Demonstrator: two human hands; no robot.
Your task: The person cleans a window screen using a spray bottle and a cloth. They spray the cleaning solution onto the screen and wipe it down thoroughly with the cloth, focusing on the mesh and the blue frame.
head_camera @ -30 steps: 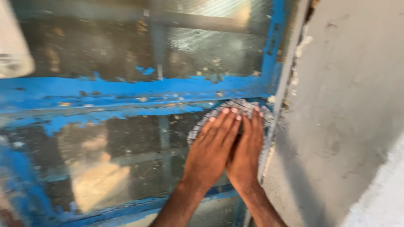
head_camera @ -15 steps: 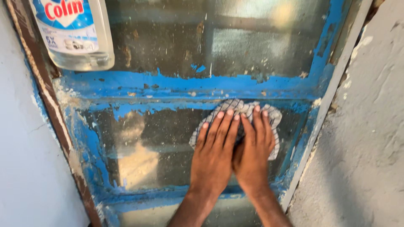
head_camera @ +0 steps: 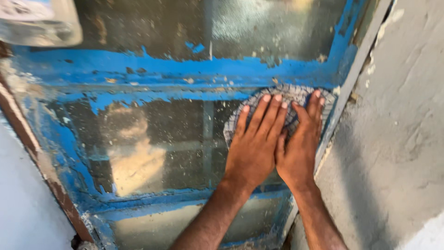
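- cloth [head_camera: 296, 99] – checked grey-white rag, pressed flat on the window pane [head_camera: 157, 143], upper right corner of that pane, just under the blue crossbar [head_camera: 185, 69]
- left hand [head_camera: 253, 148] flat on cloth, fingers spread and straight, palm down – not gripping, just pressing
- right hand [head_camera: 300, 146] same, flat and open, fingers reaching up over cloth toward the frame's right edge; thumb side touching left hand
- both hands side by side, touching, covering most of the cloth; only its top and left edges visible
- window frame [head_camera: 69, 166] blue, paint peeling and chipped, bare patches showing
- glass dirty, speckled, with a blurry reflection at left
- upper pane [head_camera: 240, 28] above crossbar, also grimy
- clear plastic bottle [head_camera: 39, 23] at top left corner, blurred, well apart from hands
- grey plaster wall [head_camera: 402, 129] right of frame, rough, just beside right hand
- pale wall [head_camera: 23, 203] on left side of frame
- forearms entering from bottom edge, bare
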